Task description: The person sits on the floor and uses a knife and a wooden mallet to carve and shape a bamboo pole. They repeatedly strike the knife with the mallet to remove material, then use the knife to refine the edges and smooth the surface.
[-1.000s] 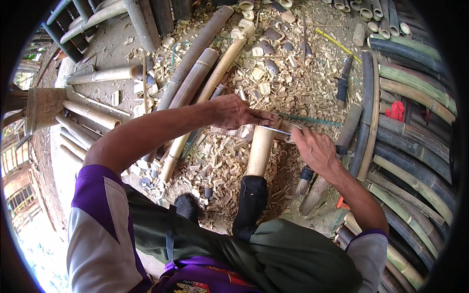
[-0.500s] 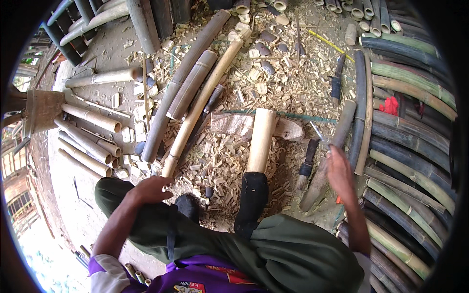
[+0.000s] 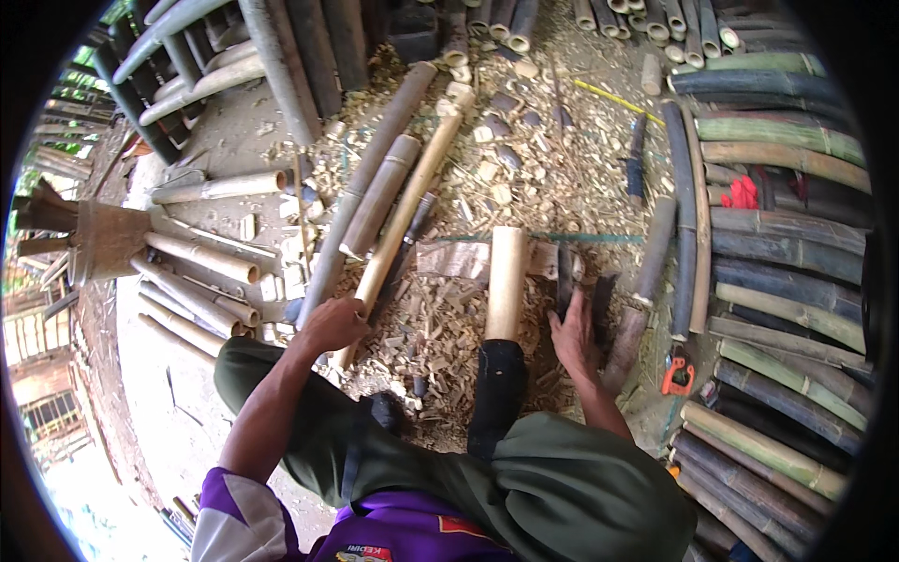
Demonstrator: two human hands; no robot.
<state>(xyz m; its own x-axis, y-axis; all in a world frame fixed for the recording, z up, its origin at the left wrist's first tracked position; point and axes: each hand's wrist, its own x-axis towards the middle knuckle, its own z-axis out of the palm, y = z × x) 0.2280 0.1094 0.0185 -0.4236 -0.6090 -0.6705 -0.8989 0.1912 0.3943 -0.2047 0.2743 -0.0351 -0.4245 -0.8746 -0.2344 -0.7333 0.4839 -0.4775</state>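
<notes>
My left hand is curled closed above my left knee, over the lower part of a long pale bamboo pole. Whatever its fingers may hold is hidden. My right hand is closed on a knife, whose dark flat blade points away from me; the handle is hidden in my grip. Just left of it, a short peeled bamboo piece leans on a wooden block, its near end against my dark boot. Another dark, blade-like piece lies just right of my right hand.
Wood chips cover the ground. Dark bamboo poles lie left, with several cut lengths beyond. Stacked bamboo lines the right side. An orange-handled saw, a dark-wrapped knife and a yellow tape lie nearby.
My right hand has moved left and forward from the right-hand bamboo to beside the peeled piece, carrying the knife. My left hand has risen and curled more. The view has shifted slightly.
</notes>
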